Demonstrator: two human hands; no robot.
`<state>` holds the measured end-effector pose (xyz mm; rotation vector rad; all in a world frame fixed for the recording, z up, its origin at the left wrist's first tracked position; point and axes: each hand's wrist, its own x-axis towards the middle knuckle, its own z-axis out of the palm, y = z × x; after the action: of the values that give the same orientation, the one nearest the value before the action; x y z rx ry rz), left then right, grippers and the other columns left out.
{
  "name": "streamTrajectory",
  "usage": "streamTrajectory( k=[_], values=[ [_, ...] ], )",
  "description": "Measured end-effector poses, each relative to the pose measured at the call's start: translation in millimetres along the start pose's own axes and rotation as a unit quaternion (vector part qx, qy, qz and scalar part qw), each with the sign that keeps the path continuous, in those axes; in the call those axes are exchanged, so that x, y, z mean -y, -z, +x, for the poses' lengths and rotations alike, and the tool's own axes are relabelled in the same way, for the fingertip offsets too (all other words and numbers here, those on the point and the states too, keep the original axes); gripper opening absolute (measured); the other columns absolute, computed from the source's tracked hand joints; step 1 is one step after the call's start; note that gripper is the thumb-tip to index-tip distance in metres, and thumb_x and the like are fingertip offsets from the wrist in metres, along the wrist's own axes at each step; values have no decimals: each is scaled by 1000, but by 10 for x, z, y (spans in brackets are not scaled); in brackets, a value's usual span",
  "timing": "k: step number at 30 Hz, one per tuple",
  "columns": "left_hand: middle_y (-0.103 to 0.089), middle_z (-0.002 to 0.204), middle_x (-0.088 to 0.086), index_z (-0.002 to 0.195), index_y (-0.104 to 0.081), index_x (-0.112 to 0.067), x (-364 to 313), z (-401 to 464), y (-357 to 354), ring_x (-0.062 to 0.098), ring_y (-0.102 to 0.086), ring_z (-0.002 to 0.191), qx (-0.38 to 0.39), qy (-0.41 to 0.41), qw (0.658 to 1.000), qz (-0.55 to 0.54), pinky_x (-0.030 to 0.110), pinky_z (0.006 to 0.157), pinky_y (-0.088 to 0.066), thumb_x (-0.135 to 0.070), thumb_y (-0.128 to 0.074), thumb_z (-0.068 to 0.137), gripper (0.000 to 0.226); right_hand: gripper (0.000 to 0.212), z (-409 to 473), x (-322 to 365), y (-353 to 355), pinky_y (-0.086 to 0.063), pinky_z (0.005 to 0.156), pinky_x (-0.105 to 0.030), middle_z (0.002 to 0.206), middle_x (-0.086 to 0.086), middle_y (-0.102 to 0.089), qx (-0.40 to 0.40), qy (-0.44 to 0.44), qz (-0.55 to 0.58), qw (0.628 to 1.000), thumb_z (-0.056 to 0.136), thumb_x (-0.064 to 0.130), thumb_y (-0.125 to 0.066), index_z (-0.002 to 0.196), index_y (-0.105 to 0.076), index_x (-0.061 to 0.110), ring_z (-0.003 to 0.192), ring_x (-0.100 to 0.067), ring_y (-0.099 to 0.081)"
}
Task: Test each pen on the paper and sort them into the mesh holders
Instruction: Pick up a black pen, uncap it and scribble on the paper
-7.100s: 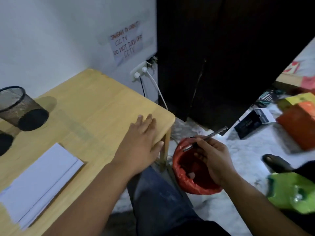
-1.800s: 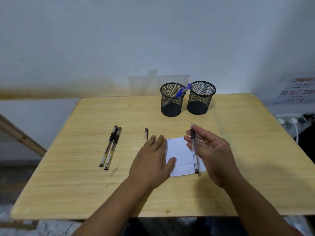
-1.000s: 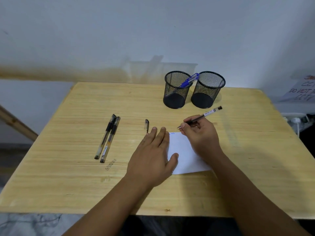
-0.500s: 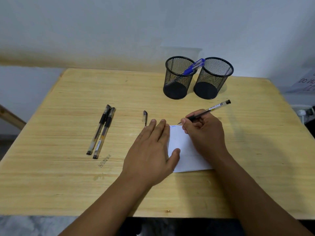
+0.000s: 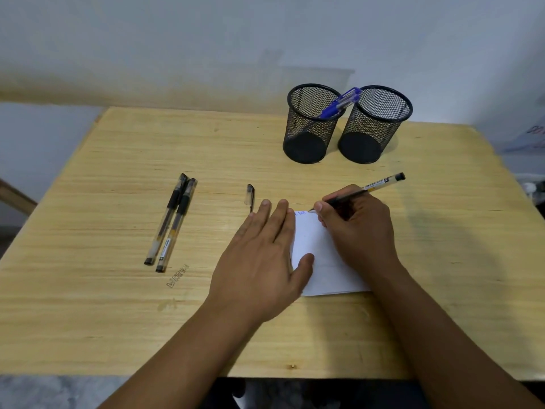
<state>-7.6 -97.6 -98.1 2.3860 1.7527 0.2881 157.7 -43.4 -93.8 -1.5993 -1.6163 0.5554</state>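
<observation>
Left hand (image 5: 259, 255) flat, pinning paper (image 5: 321, 261) to counter (image 5: 118, 320); right hand (image 5: 358, 228) clamped on black pen (image 5: 380, 184), tip at paper's top edge. Testing underway. Next, probably: judge mark, pick 1 of 2 mesh holders (image 5: 312, 125).

We are looking at a wooden table (image 5: 118, 320) bearing two mesh holders (image 5: 309, 125) at the back, two pens (image 5: 172, 222) lying side by side, a cap (image 5: 250, 196) and paper (image 5: 321, 255).

Soft even indoor light, faint shadows, sharp centre — wide-angle bowing at edges
</observation>
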Motion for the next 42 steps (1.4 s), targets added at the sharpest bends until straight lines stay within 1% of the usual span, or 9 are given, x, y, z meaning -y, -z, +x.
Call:
streamTrajectory(
  k=[5,8,15,25,30,33,36,40,42],
  values=[
    [-6,165,1,156,-9,-15,-2,-4,0,18,4,152,-2,2,1000,1,31,121,0,-59,-19,95,76,3,3,16,-11,-38,68,5,72,19,-61,6,-4,-1,1000,87,22,-71,87,-70,19,74,22,-57],
    [-8,165,2,156,-12,-15,-1,-2,-3,18,1,152,-4,2,1000,-2,31,120,0,-59,-19,94,76,7,-4,29,-3,-38,67,5,72,23,-58,19,-8,-4,1000,87,20,-71,85,-65,22,74,25,-55],
    [-10,165,2,156,-13,-15,-7,9,-2,18,1,152,-4,2,1000,-2,31,121,-1,-59,-20,94,77,7,12,17,-11,-37,65,5,71,27,-57,18,-10,-3,1000,87,21,-70,89,-69,15,73,25,-54],
    [-10,165,1,156,-13,-16,-9,3,3,18,0,152,-7,4,1000,-2,29,119,1,-58,-23,95,75,8,-22,30,5,-37,65,5,70,26,-56,22,-7,-11,1000,87,21,-70,85,-63,20,72,25,-55],
    [-11,164,1,156,-15,-16,-7,9,-5,18,-1,152,-3,6,1000,-7,32,122,-5,-59,-23,94,76,7,-10,36,10,-38,64,3,72,16,-64,8,-15,-4,1000,87,23,-70,87,-67,17,67,11,-60],
    [-10,165,1,156,-14,-16,-5,9,-8,17,0,152,-3,6,1000,-4,32,122,-5,-59,-23,95,75,8,-16,50,5,-39,64,3,70,22,-59,9,-12,-7,1000,87,21,-71,85,-64,18,66,15,-59],
    [-12,164,1,156,-15,-16,-9,5,0,18,-1,152,-6,6,1000,-5,31,121,-4,-59,-23,94,75,8,-16,52,8,-38,64,4,71,24,-56,16,-18,-18,1000,87,23,-70,87,-63,19,64,12,-57],
    [-12,164,1,156,-14,-16,-8,7,3,18,-1,152,-6,4,1000,-4,31,120,-3,-59,-24,95,75,7,-9,45,-5,-38,65,5,71,26,-55,11,-12,-16,1000,88,23,-69,88,-64,18,71,24,-55],
    [-11,164,1,156,-14,-16,-7,11,1,18,-1,152,-5,4,1000,-4,31,120,-3,-59,-24,94,75,7,-15,44,0,-37,64,5,71,26,-55,9,-12,-17,1000,88,23,-69,88,-64,19,70,22,-56]
  ],
)
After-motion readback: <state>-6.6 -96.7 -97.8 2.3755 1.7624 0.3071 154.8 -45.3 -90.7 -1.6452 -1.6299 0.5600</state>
